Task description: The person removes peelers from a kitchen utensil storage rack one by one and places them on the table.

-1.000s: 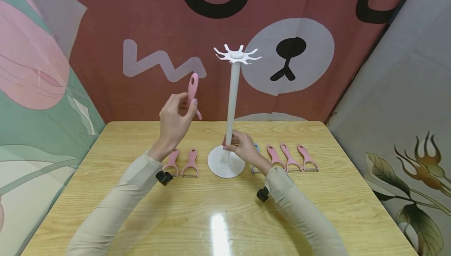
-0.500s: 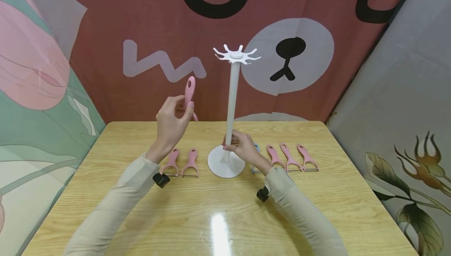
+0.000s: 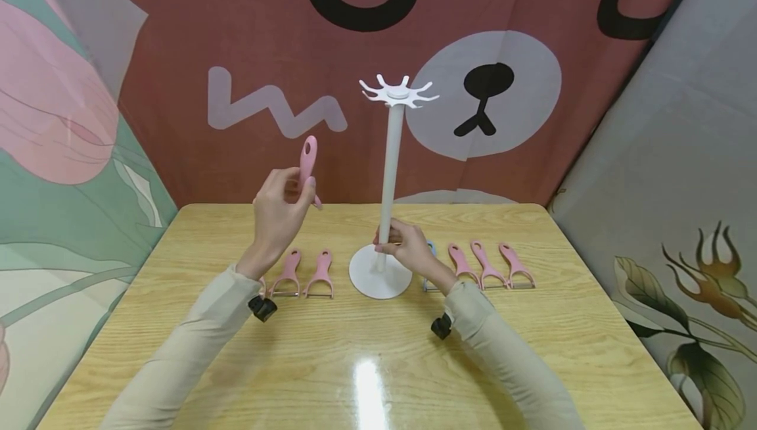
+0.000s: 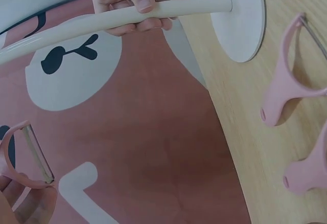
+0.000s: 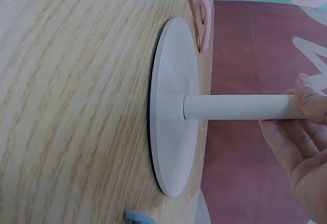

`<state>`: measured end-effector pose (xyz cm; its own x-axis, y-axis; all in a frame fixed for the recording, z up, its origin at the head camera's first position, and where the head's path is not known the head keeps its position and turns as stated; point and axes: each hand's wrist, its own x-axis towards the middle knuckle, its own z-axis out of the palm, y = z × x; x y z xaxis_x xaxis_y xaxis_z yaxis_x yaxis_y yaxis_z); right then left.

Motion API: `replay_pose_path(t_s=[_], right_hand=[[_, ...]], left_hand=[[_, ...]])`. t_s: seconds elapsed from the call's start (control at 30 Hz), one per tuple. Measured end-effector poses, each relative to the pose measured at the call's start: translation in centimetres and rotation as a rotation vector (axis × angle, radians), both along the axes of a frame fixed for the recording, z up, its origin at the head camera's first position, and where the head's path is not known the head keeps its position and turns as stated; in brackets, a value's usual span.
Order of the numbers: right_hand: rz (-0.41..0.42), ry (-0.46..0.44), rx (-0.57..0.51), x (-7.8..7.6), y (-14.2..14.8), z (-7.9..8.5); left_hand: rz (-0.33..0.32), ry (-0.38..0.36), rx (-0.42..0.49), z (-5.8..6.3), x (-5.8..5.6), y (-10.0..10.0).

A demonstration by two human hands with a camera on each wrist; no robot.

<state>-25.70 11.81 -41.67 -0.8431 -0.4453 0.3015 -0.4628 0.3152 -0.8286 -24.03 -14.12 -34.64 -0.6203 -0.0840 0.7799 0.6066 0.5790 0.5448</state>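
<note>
A pink peeler (image 3: pixel 308 159) is pinched between the thumb and fingers of my left hand (image 3: pixel 276 210), raised above the table left of a white stand. Its handle, with a hole at the end, points up; the left wrist view shows its blade (image 4: pixel 38 153). My right hand (image 3: pixel 411 247) grips the stand's pole (image 3: pixel 391 167) low down, just above the round base (image 3: pixel 380 282). Several hooks spread out from the white top (image 3: pixel 398 93) of the stand, and nothing hangs on them.
Pink peelers (image 3: pixel 320 275) lie left of the base, one partly behind my left wrist. More pink peelers (image 3: pixel 483 265) lie to the right, beside a blue peeler (image 3: pixel 431 246) partly hidden by my right hand. A patterned cloth (image 3: pixel 266 35) hangs behind the table (image 3: pixel 319 364).
My left hand has moved left and slightly down with the peeler, away from the stand. My right hand and the stand have stayed in place.
</note>
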Motion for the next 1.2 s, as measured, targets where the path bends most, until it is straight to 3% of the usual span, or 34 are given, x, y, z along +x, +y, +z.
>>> replay_pose_path(t_s=[0.13,0.23,0.5,0.97,1.2], right_hand=[[-0.007,0.0,-0.013,-1.3,0.2,-1.9],[-0.012,0.005,-0.015,-1.5,0.2,-2.3],[-0.016,0.023,-0.019,-1.5,0.3,-2.3],[-0.013,0.011,-0.015,-1.2,0.2,-1.8],[-0.015,0.034,-0.015,-1.6,0.3,-2.5]], left_hand=[[0.0,0.005,-0.002,-0.3,0.0,-0.2],[0.004,0.006,-0.005,-0.6,0.0,-0.4],[0.009,-0.013,0.019,-1.1,0.2,-1.2],[0.082,-0.042,0.003,-1.8,0.6,-2.1],[0.116,-0.036,-0.028,-2.2,0.7,-2.6]])
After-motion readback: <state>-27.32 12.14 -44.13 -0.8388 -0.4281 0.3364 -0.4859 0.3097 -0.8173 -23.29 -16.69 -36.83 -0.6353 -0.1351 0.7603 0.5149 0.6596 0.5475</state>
